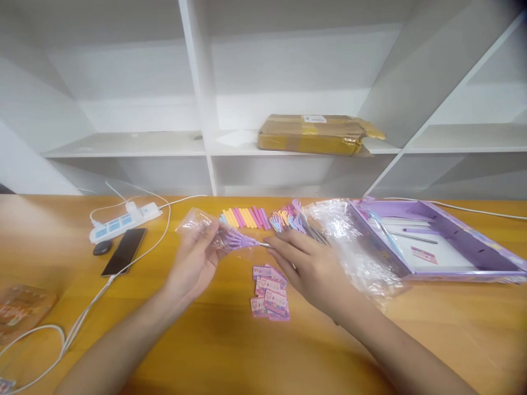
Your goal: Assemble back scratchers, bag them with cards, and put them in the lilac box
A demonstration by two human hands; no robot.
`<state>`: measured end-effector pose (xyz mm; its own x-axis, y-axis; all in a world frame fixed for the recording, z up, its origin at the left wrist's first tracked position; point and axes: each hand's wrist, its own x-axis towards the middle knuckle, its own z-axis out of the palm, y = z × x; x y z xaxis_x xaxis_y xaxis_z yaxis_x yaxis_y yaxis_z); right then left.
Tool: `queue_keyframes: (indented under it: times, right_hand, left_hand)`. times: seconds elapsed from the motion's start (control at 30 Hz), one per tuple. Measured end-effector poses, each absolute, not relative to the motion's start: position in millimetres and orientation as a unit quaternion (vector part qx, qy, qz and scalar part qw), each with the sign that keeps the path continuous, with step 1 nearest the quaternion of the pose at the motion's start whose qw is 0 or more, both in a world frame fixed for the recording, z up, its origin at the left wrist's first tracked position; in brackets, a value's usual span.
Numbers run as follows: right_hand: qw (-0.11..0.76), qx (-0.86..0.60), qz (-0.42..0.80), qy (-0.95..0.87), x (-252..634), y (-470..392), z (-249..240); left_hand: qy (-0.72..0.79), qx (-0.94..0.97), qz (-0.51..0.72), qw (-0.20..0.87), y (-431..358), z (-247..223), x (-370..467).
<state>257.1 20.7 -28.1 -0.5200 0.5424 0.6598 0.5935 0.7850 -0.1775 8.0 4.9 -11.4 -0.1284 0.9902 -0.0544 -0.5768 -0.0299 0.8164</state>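
My left hand [201, 252] pinches a small clear plastic bag [197, 220] above the table. A purple claw-shaped back scratcher [241, 240] has its fingered head at the bag's mouth, partly inside. My right hand [307, 263] is closed around its thin metal rod [267, 244]. Just behind my right hand lies a pile of similar back scratchers [290, 218] in blue, yellow, pink and purple. Left of that pile is a row of yellow and pink-purple tubes [247, 218]. Below my hands several pink printed cards [270, 293] overlap on the table.
At right stands an open purple box [411, 269], with clear plastic bags [362, 258] heaped beside it. On the left are a power strip [125, 222], a phone [124, 252], a dark mouse-like object [102, 248] and white cables [88, 304]. A taped carton [313, 134] sits on the shelf.
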Motion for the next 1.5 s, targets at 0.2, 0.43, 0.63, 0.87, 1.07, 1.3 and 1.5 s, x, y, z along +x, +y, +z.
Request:
queue_keyframes:
  times: [0.2, 0.43, 0.63, 0.87, 1.07, 1.3, 1.5]
  right_hand:
    - [0.367, -0.321, -0.023, -0.873, 252, 21, -24]
    - [0.367, -0.350, 0.018, -0.862, 250, 20, -31]
    - [0.344, -0.392, 0.159, -0.838, 250, 15, -27]
    - [0.236, -0.436, 0.218, -0.841, 265, 26, -7]
    - [0.258, -0.430, 0.247, -0.829, 256, 20, -6]
    - [0.261, -0.420, 0.279, -0.823, 253, 19, -7]
    - [0.285, -0.393, 0.307, -0.818, 249, 19, -7]
  left_hand:
    - [0.352, 0.281, 0.670, 0.590, 0, -19, 20]
    - [0.345, 0.322, 0.660, 0.584, -3, -30, 28]
    - [0.370, 0.339, 0.642, 0.580, -1, -34, 30]
    - [0.346, 0.344, 0.695, 0.529, 12, -17, 8]
    - [0.342, 0.345, 0.679, 0.551, 12, -25, 13]
    - [0.351, 0.346, 0.666, 0.560, 10, -31, 19]
    - [0.338, 0.388, 0.639, 0.572, 5, -34, 24]
